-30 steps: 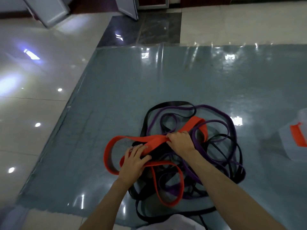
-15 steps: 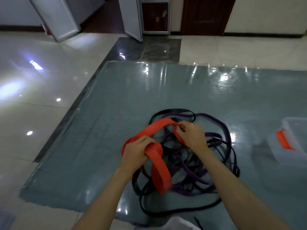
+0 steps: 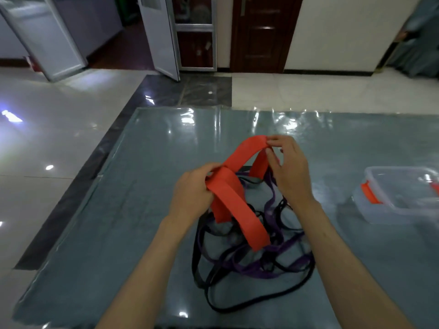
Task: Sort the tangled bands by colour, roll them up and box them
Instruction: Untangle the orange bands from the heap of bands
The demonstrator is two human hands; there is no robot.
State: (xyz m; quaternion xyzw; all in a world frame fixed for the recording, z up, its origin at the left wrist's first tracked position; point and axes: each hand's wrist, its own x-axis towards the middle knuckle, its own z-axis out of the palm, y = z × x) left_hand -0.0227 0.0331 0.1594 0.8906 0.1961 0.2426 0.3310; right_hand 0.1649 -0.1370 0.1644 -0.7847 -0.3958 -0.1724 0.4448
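Note:
A wide orange band (image 3: 234, 198) is lifted above a tangle of purple bands (image 3: 259, 269) and black bands (image 3: 213, 279) on the grey-blue mat (image 3: 142, 186). My left hand (image 3: 192, 195) grips the orange band where two of its strands cross. My right hand (image 3: 287, 169) pinches the band's upper fold between thumb and fingertips. One orange loop hangs down from my left hand onto the pile. A clear plastic box (image 3: 401, 198) with orange latches stands open on the mat to the right.
The mat lies on a glossy tiled floor (image 3: 47, 150). Beyond it are open white doors (image 3: 161, 36), a dark wooden door (image 3: 261, 32) and a pale wall. The mat's left edge runs along a dark floor strip (image 3: 78, 186).
Both hands have raised the orange band off the tangle. The right hand has moved up and away from me with the fold. The camera has tilted up, showing more of the room and the box.

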